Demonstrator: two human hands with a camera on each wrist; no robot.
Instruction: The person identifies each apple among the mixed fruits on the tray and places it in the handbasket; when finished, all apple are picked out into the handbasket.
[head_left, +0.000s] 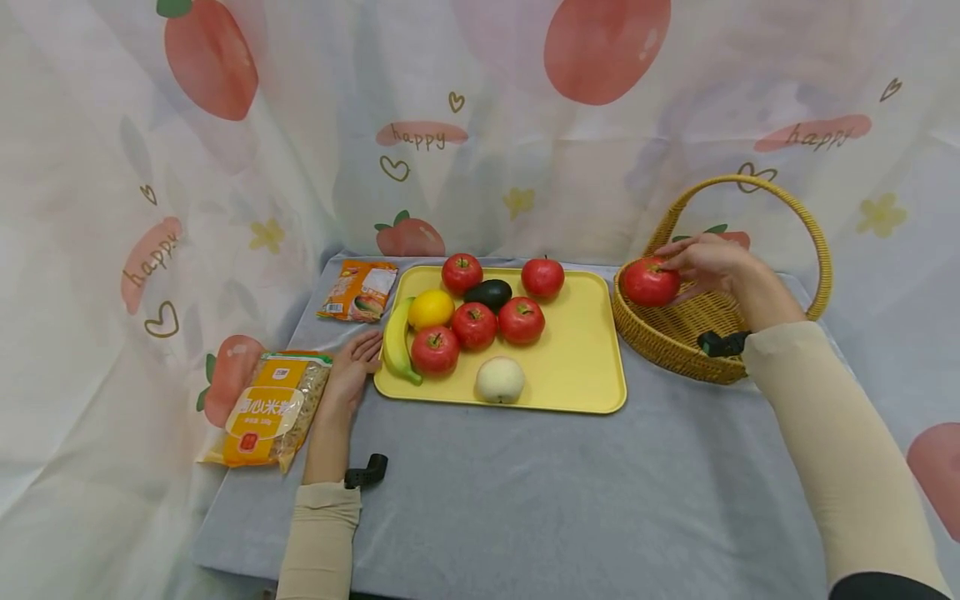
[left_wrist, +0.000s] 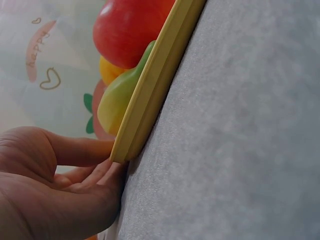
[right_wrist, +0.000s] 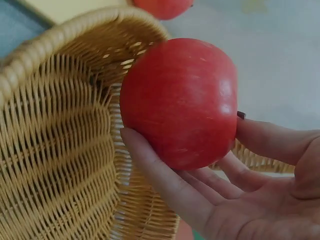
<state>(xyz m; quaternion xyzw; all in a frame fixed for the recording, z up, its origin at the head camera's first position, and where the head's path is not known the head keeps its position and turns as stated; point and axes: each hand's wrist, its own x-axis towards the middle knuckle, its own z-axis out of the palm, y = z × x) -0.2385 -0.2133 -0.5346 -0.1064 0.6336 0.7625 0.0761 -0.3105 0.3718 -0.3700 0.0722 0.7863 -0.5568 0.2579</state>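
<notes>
My right hand [head_left: 701, 262] holds a red apple [right_wrist: 182, 102], with thumb and fingertips round its sides. That apple is just over the left rim of a wicker basket [head_left: 682, 346] with a tall handle. My left hand [head_left: 356, 367] lies along the left edge of a yellow tray [head_left: 562, 375], its fingers extended and touching the rim. On the tray are several red apples [head_left: 435, 349], a banana [head_left: 397, 342], a yellow lemon-like fruit [head_left: 431, 309], a dark green avocado [head_left: 489, 294] and a pale round pear [head_left: 500, 380]. How the left fingertips meet the tray is partly hidden.
Left of the tray lies a small orange snack packet [head_left: 360, 290]. Nearer the front, a yellow bag of grain [head_left: 270, 408] lies by the left forearm. A grey cloth [head_left: 555, 500] covers the table, and a printed curtain [head_left: 322, 100] hangs behind and at the sides.
</notes>
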